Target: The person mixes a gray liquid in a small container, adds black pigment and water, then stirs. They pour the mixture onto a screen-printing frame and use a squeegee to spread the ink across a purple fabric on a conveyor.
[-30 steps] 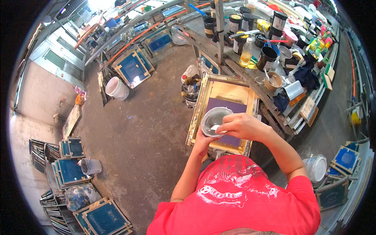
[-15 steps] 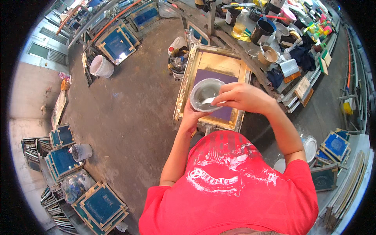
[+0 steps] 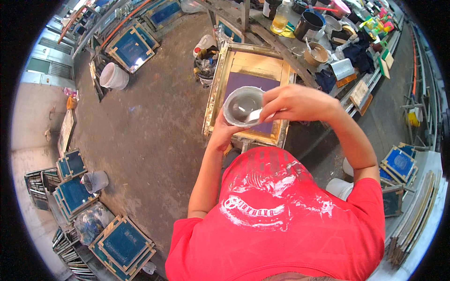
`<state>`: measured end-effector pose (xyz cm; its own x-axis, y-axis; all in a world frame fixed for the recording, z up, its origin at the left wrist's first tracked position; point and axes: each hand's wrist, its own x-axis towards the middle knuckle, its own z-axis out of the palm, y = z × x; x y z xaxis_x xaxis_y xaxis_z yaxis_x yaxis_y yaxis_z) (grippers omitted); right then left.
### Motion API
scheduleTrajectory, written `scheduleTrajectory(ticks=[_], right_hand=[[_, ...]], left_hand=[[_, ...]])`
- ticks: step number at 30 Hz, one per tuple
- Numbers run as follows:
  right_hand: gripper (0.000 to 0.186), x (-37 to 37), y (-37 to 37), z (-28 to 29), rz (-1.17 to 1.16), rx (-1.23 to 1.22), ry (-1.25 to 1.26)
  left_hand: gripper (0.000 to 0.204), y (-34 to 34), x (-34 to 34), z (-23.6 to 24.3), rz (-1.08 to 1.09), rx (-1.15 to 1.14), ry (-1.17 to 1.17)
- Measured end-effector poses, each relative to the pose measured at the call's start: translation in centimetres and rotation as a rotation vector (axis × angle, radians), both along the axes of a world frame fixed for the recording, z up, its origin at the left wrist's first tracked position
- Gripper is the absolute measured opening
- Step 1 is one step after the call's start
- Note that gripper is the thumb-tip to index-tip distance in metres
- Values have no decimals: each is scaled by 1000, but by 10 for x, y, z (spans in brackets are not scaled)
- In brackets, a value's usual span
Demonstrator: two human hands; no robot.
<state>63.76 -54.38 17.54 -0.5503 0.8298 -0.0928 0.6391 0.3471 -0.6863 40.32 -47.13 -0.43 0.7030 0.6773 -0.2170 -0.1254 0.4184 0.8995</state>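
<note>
My left hand (image 3: 222, 132) grips a round, whitish tub (image 3: 227, 111) from its near left side. A grey coating lines its inside. Between the fingers of my right hand (image 3: 294, 104) is a white, flat-ended scraper (image 3: 254, 115), its end dipping inside the tub near the right of the rim. Whether it touches the wall, I cannot tell. Under both hands lies a wooden-framed printing screen (image 3: 255, 62) with yellowish edges and a purple middle, partly covered by the tub and the hands.
A workbench at upper right carries a bottle of yellow liquid (image 3: 281, 18), a black bucket (image 3: 309, 24) and a brown tub (image 3: 316, 54). A white bucket (image 3: 114, 76) stands on the floor at left. Blue framed screens (image 3: 123, 244) are stacked at lower left, others at right.
The scraper has shifted toward the tub's right rim, and more of its white end shows. My right elbow has swung outward to the right. The whole view has shifted slightly.
</note>
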Motion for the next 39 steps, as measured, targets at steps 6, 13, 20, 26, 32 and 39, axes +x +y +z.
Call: scheduleTrajectory(ticks=[6,13,20,26,32,39], right_hand=[[17,1,15,0,-19,212,77],[19,14,10,-28,-234,266,-128],[19,3,-1,-57,-362,235,123],[18,15,-15,-51,-487,290,-16],[21,7,-19,-60,-556,346,102],[16,-8,-5,-51,-196,415,-56]], left_hand=[[94,1,-1,-3,-62,-12,-7],[92,4,6,0,-22,-60,28],[89,-6,8,-3,45,-135,29],[91,0,18,-6,50,-53,85],[94,-7,28,-5,19,-65,26],[97,-3,30,-7,-102,-119,35]])
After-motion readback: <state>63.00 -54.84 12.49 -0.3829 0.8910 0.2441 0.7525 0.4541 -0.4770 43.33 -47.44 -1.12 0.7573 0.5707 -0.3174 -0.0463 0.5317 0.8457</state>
